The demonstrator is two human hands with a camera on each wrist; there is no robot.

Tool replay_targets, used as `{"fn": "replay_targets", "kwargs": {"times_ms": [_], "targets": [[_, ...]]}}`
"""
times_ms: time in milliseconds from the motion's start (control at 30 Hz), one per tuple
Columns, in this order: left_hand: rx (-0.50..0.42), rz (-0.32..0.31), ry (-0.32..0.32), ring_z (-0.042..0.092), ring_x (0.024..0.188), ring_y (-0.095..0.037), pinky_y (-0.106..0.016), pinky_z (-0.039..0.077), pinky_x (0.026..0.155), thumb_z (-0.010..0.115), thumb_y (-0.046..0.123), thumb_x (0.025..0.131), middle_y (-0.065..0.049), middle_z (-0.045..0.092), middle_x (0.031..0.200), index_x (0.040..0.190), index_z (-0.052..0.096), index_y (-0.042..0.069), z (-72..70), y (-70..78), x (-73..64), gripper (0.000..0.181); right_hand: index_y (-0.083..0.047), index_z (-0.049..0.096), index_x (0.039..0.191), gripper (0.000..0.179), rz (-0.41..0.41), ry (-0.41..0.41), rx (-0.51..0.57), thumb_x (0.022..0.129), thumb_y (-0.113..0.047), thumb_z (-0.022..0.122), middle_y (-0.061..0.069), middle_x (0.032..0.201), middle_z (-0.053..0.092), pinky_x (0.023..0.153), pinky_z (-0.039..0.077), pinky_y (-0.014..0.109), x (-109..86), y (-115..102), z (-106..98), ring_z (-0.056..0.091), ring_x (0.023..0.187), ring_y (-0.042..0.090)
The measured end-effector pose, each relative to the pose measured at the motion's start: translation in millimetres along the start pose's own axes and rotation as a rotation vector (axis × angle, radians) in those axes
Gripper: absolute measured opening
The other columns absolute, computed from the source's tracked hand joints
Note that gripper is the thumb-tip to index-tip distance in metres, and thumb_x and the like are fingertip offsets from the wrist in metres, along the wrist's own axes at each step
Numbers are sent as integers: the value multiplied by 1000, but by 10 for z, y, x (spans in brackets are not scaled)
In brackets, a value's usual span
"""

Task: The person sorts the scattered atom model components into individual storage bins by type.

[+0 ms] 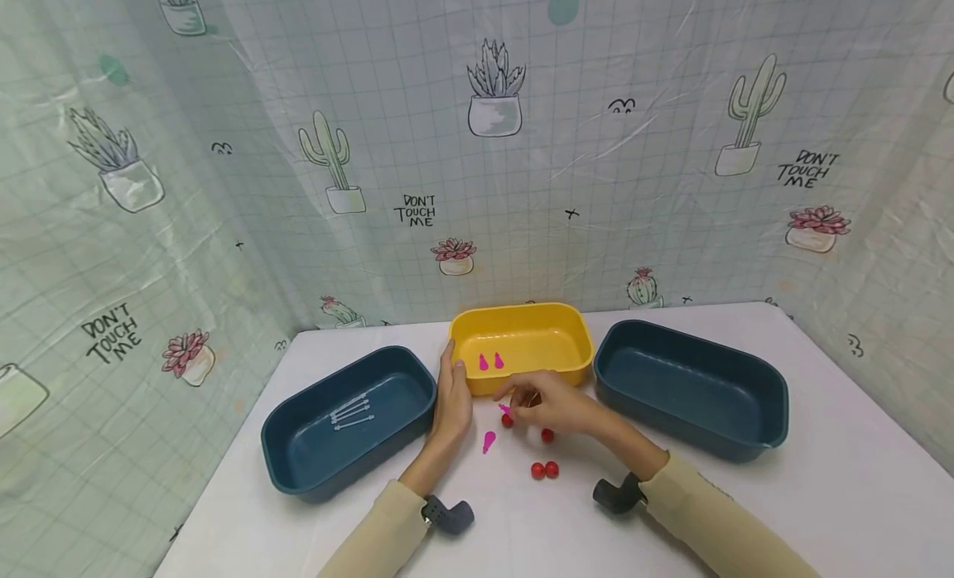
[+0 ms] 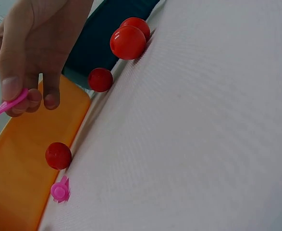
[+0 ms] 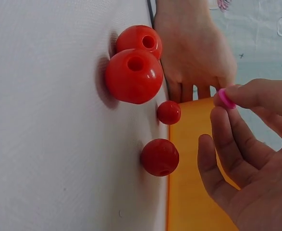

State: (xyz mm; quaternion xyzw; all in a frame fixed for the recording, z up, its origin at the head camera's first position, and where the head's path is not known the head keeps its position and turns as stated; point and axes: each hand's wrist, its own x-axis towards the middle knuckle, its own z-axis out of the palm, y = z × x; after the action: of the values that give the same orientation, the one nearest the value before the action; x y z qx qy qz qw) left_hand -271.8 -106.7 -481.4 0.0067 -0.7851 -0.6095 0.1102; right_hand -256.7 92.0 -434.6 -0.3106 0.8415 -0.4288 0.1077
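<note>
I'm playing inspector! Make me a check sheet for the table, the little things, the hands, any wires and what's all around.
Surface: white table
Job's things: yellow tray with two pink pieces; loose pink piece on the table
Clutter: four red beads on the table; pale sticks in the left blue tray
Left hand: rests against the yellow tray's left end
Right hand: pinches another pink piece
Cables: nothing seen
Surroundings: plant-printed sheeting

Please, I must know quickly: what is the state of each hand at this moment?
Left hand: open, against the left end of the yellow bin.
Right hand: closed, pinching a small pink piece.
</note>
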Motion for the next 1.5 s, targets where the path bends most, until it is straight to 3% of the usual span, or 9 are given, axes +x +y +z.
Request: {"fn": "replay_targets", "kwargs": {"times_ms": [267, 600, 1000, 1500], "targets": [[5, -8, -4, 24, 159, -27, -54, 14, 131, 31, 34, 113, -1, 25, 172, 166, 19, 23, 8, -20, 10, 55, -9, 75, 118, 23, -9, 4, -5, 95, -11, 72, -1, 88, 70, 75, 56, 21, -10, -8, -18, 61, 79, 16], [-9, -17, -7, 23, 159, -24, -52, 13, 131, 32, 35, 113, 2, 24, 172, 166, 18, 26, -2, -22, 18, 56, -8, 74, 116, 21, 37, 74, 5, 95, -11, 72, -2, 90, 71, 79, 58, 22, -5, -57, -53, 64, 81, 17], [-6, -9, 7, 23, 159, -28, -54, 12, 131, 32, 30, 113, -2, 24, 172, 166, 21, 22, 1, -15, 24, 54, -7, 75, 113, 19, -15, 160, 8, 95, -11, 73, 0, 91, 73, 79, 57, 21, 56, -65, -117, 64, 80, 17], [6, -12, -2, 23, 159, -26, -52, 15, 131, 31, 35, 113, 0, 24, 172, 166, 18, 24, 12, -29, 5, 55, -7, 75, 112, 17, 32, 251, 42, 97, -14, 71, 6, 94, 73, 75, 58, 23, 188, -138, -255, 65, 81, 23]]}}
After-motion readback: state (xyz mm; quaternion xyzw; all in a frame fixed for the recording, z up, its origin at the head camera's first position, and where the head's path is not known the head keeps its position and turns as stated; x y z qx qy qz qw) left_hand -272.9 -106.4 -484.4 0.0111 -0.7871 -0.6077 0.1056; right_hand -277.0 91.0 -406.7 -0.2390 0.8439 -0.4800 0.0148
